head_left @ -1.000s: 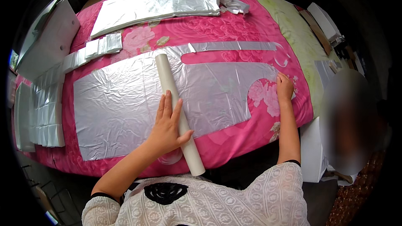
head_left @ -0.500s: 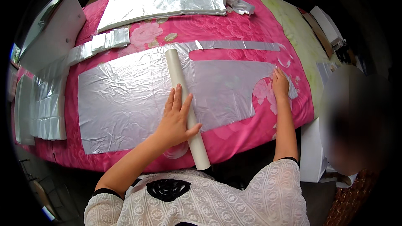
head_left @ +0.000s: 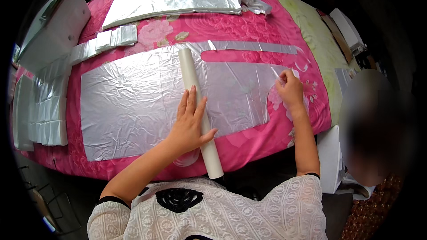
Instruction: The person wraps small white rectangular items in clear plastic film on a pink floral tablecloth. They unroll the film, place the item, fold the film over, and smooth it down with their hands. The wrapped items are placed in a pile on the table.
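Evidently spread out to lie flat, one thin plastic sheet (head_left: 129,102) occupies the middle of the cloth-covered bench (head_left: 213,29), its slotted end toward the right edge and its plain end toward the left. One white tube (head_left: 190,71) crosses it from the near edge, apparently serving as a weight on the light film. Of the two hands, the left hand (head_left: 190,122) is unclenched, palm down on the tube with fingers extended, seemingly to steady it; the right hand (head_left: 291,91) has its fingertips drawn together at the sheet's right end, apparently pinching the film, a narrow grip suited to so thin a material. One stack of folded sheets (head_left: 173,2) rests along the far edge, presumably to leave room. Near the far left corner stands one white box (head_left: 62,31); beside it runs a row of about five small folded packets (head_left: 104,41). A further block of packets (head_left: 55,129) lies by the left edge, overlapping too closely to count.
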Demonstrator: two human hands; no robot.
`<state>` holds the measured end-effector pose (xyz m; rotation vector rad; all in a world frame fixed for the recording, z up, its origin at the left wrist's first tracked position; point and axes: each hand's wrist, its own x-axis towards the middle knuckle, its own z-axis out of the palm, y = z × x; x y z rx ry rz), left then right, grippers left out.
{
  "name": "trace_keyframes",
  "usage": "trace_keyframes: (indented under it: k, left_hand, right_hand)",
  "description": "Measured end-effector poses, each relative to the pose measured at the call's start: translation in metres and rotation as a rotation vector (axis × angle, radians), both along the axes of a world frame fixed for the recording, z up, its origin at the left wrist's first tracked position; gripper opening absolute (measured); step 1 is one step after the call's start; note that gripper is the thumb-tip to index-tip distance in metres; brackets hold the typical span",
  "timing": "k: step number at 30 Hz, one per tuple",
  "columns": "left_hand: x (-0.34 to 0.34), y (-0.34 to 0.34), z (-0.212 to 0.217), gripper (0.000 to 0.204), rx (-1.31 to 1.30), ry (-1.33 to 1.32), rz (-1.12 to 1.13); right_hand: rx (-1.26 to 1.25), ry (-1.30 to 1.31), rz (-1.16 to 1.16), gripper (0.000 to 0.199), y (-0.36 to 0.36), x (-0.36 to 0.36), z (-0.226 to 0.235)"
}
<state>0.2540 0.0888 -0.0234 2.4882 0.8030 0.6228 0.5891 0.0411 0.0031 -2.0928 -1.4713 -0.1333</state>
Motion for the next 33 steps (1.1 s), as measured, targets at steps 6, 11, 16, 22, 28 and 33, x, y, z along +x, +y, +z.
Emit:
trace_keyframes:
  k: [6,11,16,22,28,33]
  left_hand:
    - [0.001,-0.015,0.015,0.05,-1.052,-0.594,-0.003]
    - [-0.029,0.006,0.023,0.039,-1.511,-0.735,0.267]
    - [-0.069,0.01,0.002,0.03,-1.326,-0.536,0.288]
    - [-0.088,0.006,-0.004,0.024,-1.237,-0.269,0.293]
    - [-0.084,0.003,0.017,0.025,-1.437,-0.413,0.139]
    - [-0.078,0.002,0.004,0.017,-1.424,-0.626,0.205]
  right_hand:
    - [-0.247,1.119,0.537,0.045,-0.002,-0.149,0.024]
    - [-0.527,1.026,1.004,0.065,-0.014,-0.202,0.033]
    - [-0.63,1.292,1.137,0.074,-0.028,-0.22,0.03]
    - [-0.38,0.771,1.084,0.053,-0.037,-0.239,0.028]
    - [-0.092,0.402,0.655,0.044,-0.024,-0.242,0.016]
    - [-0.197,0.688,0.588,0.026,-0.017,-0.221,0.015]
